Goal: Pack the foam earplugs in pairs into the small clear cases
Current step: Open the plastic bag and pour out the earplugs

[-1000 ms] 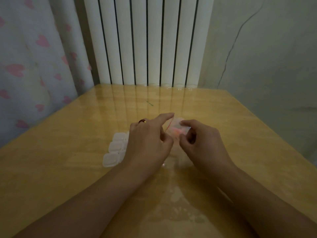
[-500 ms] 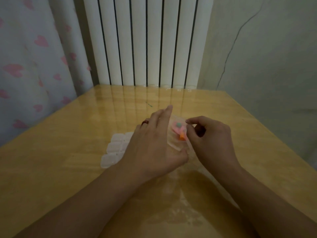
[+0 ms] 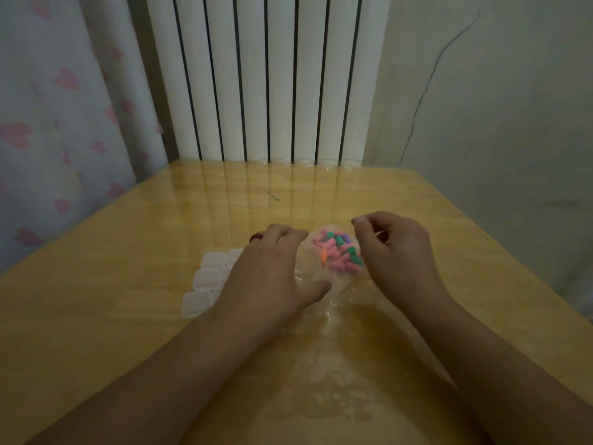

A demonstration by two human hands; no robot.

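Observation:
A clear plastic bag (image 3: 316,281) lies on the wooden table (image 3: 128,316) between my hands, its mouth pulled wide. Inside it sit several foam earplugs (image 3: 337,253), mostly pink, some green, one purple, one orange. My left hand (image 3: 272,277) rests on the bag's left side, fingers holding the near edge; a dark ring is on one finger. My right hand (image 3: 394,252) pinches the bag's right edge between thumb and forefinger. Several small clear cases (image 3: 205,284) lie shut in a group just left of my left hand, partly hidden by it.
A white ribbed radiator (image 3: 266,78) stands behind the table's far edge. A curtain with pink hearts (image 3: 57,123) hangs at the left. A cracked wall (image 3: 481,107) closes the right side. The table top is glossy and reflective.
My two hands have moved apart, pulling the bag's mouth open. The earplugs, mostly hidden a second ago, now show between my hands.

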